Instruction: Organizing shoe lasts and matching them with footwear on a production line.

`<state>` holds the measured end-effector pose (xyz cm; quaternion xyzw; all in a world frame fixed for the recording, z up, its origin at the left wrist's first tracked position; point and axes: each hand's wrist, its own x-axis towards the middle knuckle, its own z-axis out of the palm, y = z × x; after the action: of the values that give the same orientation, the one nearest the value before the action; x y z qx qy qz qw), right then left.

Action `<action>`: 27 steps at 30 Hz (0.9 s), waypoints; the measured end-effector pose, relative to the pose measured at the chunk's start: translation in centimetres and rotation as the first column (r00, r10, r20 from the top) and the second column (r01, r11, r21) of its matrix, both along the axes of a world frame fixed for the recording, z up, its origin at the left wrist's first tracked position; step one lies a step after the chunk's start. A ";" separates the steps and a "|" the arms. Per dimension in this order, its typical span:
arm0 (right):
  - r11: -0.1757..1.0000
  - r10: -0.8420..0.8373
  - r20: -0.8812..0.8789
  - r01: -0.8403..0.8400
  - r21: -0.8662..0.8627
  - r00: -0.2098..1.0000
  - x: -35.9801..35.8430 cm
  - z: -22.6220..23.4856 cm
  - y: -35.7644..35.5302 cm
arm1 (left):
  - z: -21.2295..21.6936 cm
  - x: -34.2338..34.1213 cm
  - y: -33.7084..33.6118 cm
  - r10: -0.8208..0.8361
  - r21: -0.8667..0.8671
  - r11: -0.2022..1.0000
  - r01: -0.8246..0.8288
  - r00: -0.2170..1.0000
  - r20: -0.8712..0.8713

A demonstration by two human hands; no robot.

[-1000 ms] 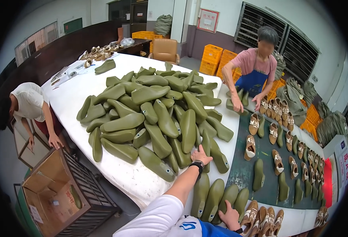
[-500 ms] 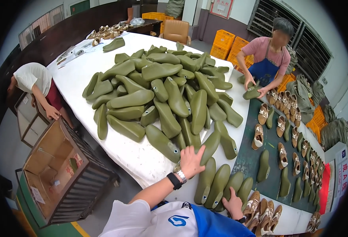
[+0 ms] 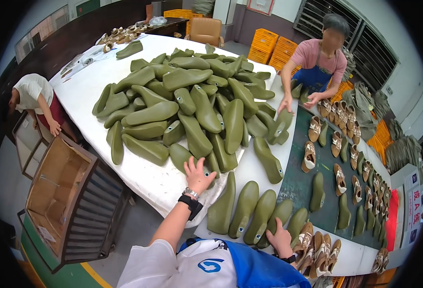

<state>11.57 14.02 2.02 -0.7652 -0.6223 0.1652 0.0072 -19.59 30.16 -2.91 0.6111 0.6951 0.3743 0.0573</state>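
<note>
My left hand point(image 3: 199, 178), wearing a metal bracelet and black wristband, lies with spread fingers over a green shoe last point(image 3: 178, 154) at the near edge of a large pile of shoe lasts point(image 3: 194, 98). Right of it, several lasts stand side by side in a row along the table's near edge. A green last point(image 3: 222, 206) is at the row's left end. My right hand point(image 3: 281, 241) grips the lower part of another shoe last point(image 3: 279, 214) in that row; its far fingers are partly hidden.
Brown-and-white shoes point(image 3: 309, 156) and lasts line a dark green surface point(image 3: 295, 180) at right. Across the table, a co-worker's hand point(image 3: 285, 103) touches a last at the pile. Another person bends at far left, beside a wooden-slatted bin point(image 3: 94, 211). Shoes point(image 3: 324, 254) stand near my right wrist.
My left hand has left one last at the row's left end and moved left onto another in the pile. The co-worker has put down the held last and reached to the pile.
</note>
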 end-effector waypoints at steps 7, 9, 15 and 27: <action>0.999 -0.037 -0.005 0.037 0.001 0.999 0.1 -0.2 -0.1 | -4.8 -1.7 -0.1 0.002 0.044 0.999 -0.026 0.874 0.487; 0.996 -0.090 -0.041 0.089 -0.019 0.995 -0.3 0.2 0.1 | -4.8 -3.4 -2.1 0.052 0.004 0.998 -0.068 0.804 0.592; 0.998 -0.066 -0.018 0.065 -0.018 0.998 0.1 0.1 0.3 | 0.5 -6.8 -4.6 0.098 -0.110 0.994 0.018 0.333 0.938; 0.999 -0.039 -0.068 0.042 0.035 0.997 0.6 -0.1 0.1 | 11.5 0.8 1.3 0.064 0.114 0.785 0.608 -0.263 0.963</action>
<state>12.14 14.14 1.96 -0.7714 -0.6089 0.1795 0.0456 -18.83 31.45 8.60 0.2166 0.2852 0.5062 0.7845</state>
